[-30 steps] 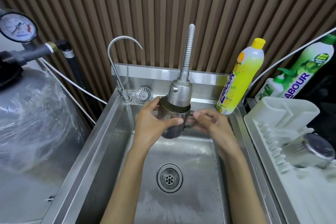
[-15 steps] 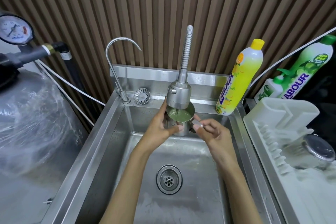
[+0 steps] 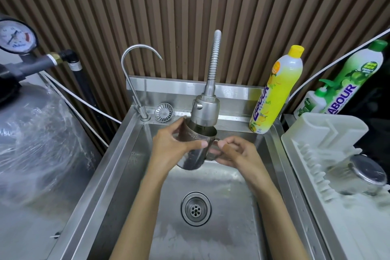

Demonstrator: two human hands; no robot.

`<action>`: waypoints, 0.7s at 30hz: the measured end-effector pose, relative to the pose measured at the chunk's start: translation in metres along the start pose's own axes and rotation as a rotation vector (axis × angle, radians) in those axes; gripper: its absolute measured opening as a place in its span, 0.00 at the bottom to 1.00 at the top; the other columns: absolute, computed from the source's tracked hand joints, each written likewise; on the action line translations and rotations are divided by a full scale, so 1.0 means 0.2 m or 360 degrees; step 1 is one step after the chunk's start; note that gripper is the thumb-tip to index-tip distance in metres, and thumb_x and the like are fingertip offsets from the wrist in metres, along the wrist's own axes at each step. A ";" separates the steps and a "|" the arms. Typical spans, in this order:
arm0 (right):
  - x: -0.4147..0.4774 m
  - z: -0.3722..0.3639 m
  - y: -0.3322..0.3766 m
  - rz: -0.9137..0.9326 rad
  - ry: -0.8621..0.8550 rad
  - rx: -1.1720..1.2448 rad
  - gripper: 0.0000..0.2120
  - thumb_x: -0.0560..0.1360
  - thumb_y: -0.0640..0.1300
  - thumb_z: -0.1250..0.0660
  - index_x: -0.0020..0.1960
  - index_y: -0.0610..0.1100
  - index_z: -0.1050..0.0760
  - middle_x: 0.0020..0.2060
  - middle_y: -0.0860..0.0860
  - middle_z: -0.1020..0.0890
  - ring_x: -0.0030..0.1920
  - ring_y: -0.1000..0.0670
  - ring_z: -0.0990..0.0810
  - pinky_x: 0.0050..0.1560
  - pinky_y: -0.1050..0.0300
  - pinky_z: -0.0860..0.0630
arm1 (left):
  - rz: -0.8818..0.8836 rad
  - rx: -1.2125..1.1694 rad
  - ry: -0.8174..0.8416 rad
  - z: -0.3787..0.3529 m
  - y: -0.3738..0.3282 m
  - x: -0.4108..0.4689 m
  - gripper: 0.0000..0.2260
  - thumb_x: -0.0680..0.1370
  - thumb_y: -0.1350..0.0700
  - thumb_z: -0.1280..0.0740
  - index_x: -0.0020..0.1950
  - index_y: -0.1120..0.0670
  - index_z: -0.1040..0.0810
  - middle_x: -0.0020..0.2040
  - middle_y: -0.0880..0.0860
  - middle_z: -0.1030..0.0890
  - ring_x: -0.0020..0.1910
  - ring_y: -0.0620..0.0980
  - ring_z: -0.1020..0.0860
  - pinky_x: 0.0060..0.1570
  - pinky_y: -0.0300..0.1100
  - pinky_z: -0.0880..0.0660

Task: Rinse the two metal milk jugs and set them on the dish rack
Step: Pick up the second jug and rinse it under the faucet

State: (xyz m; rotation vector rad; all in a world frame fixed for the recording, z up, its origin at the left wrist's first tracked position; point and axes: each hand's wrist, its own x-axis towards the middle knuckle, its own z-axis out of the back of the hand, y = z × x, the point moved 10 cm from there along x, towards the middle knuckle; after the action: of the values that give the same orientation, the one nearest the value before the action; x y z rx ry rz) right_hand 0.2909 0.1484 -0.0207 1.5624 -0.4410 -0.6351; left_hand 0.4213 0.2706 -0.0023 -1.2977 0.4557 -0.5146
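A metal milk jug is held upright over the steel sink, right under the spray head of the flexible tap. My left hand wraps around the jug's body. My right hand pinches its handle on the right side. The spray head covers part of the jug's mouth. The second metal milk jug lies upside down on the white dish rack at the right.
A thin gooseneck tap and a round strainer sit at the sink's back left. Yellow and green detergent bottles stand behind the rack. The sink drain lies below my hands. A plastic-wrapped tank with a pressure gauge fills the left.
Half a second ago the jug was tipped toward me showing greenish liquid inside; it is now raised upright against the spray head. Both hands kept their hold.
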 end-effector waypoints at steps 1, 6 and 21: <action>-0.01 -0.02 -0.01 -0.0020 0.0026 0.0065 0.05 0.75 0.38 0.34 0.41 0.40 0.27 0.43 0.46 0.15 0.48 0.50 0.15 0.46 0.61 0.19 | -0.0009 -0.0021 0.0061 -0.01 -0.02 0.01 0.42 0.50 0.49 0.20 0.65 0.47 0.25 0.55 0.43 0.19 0.57 0.46 0.21 0.63 0.48 0.28; -0.09 -0.03 0.02 0.0087 -0.0165 -0.0054 0.10 0.73 0.35 0.31 0.36 0.42 0.29 0.34 0.54 0.17 0.44 0.56 0.18 0.46 0.66 0.22 | -0.0028 -0.0101 0.0459 -0.11 -0.08 0.03 0.35 0.58 0.64 0.27 0.66 0.53 0.27 0.51 0.45 0.18 0.52 0.42 0.21 0.59 0.40 0.28; -0.07 0.10 0.16 0.0220 -0.0418 -0.0541 0.09 0.72 0.44 0.30 0.34 0.46 0.26 0.34 0.52 0.16 0.41 0.54 0.16 0.46 0.56 0.22 | 0.0031 -0.0575 0.0149 -0.12 0.03 -0.03 0.35 0.62 0.73 0.26 0.64 0.52 0.29 0.57 0.45 0.21 0.56 0.39 0.23 0.49 0.27 0.25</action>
State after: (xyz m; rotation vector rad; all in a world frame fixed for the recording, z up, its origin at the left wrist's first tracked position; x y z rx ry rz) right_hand 0.2700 0.1378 0.0117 1.1210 -0.5987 -0.7679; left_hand 0.4026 0.2559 -0.0124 -1.6177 0.6605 -0.4924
